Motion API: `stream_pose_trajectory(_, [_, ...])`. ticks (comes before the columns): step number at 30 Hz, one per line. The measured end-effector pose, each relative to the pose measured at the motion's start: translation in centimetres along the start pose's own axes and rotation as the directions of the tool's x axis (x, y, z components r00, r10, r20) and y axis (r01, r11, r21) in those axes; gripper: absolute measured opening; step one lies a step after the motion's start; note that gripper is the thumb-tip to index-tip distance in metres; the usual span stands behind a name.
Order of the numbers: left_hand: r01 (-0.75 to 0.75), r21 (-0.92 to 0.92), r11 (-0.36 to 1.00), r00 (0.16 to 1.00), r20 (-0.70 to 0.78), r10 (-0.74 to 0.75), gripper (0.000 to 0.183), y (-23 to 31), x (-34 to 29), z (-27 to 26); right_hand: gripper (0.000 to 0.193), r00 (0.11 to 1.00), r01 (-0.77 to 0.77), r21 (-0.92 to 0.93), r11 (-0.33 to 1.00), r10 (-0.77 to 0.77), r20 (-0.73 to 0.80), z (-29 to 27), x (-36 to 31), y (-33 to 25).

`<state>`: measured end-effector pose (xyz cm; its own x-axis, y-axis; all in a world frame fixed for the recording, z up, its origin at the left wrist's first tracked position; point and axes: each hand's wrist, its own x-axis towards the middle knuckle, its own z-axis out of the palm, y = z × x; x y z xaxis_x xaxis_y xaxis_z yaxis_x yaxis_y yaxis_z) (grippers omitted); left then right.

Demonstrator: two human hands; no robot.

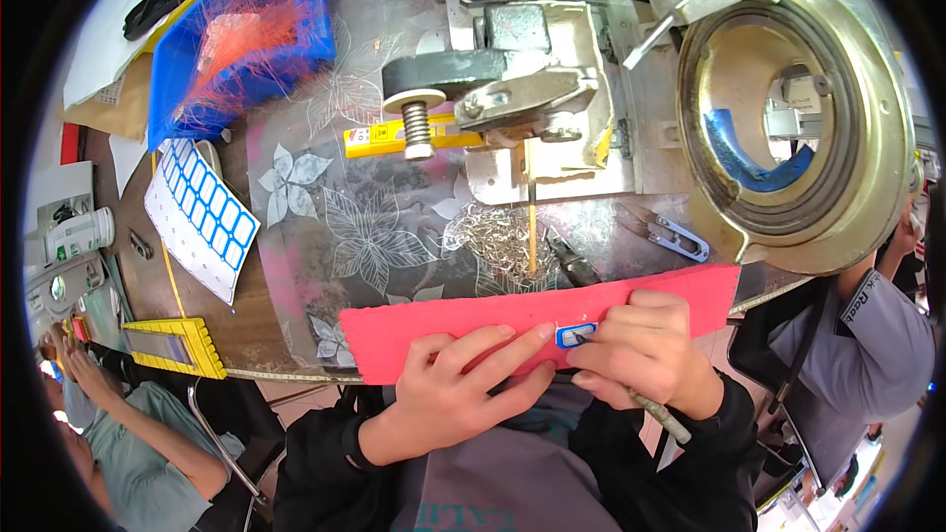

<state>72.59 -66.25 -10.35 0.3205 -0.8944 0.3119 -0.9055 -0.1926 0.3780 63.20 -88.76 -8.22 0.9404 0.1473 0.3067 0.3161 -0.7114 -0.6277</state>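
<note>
- Pressing flat: left hand (455, 392), fingers extended on red card (512, 320).
- Right hand (645, 350), grasping pen (650, 409), tip at blue-bordered label (574, 336).
- Chain pile (498, 244), 12 o'clock of card.

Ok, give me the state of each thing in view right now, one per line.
Red card strip: flat at the table edge, pinned under both hands.
Blue-bordered label: lying on the strip.
Left hand: fingers spread, pressing the strip.
Right hand: closed on a pen, tip at the label.
Label sheet: flat, partly used.
Blue bin: open, holding red threads.
Snips: lying unused.
</note>
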Motion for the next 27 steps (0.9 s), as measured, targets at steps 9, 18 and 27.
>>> stream_pose_trajectory(9, [-0.016, 0.026, 1.000, 0.999, -0.040, 0.017, 0.015, 0.0, 0.1, 0.5, 0.040, 0.989, 0.135, -0.074, 0.988, -0.139, -0.059, 0.9, -1.3, 0.6])
stream_pose_trajectory(18, [-0.025, 0.026, 0.999, 0.999, -0.045, 0.026, 0.015, 0.0, 0.0, 0.6, 0.037, 0.987, 0.129, -0.111, 0.985, -0.139, -0.081, 1.1, -1.0, 0.4])
stream_pose_trajectory(27, [-0.026, 0.032, 0.999, 0.998, -0.060, 0.028, 0.014, 0.0, 0.1, 0.6, 0.035, 0.987, 0.127, -0.158, 0.979, -0.140, -0.074, 1.4, -1.0, 0.3])
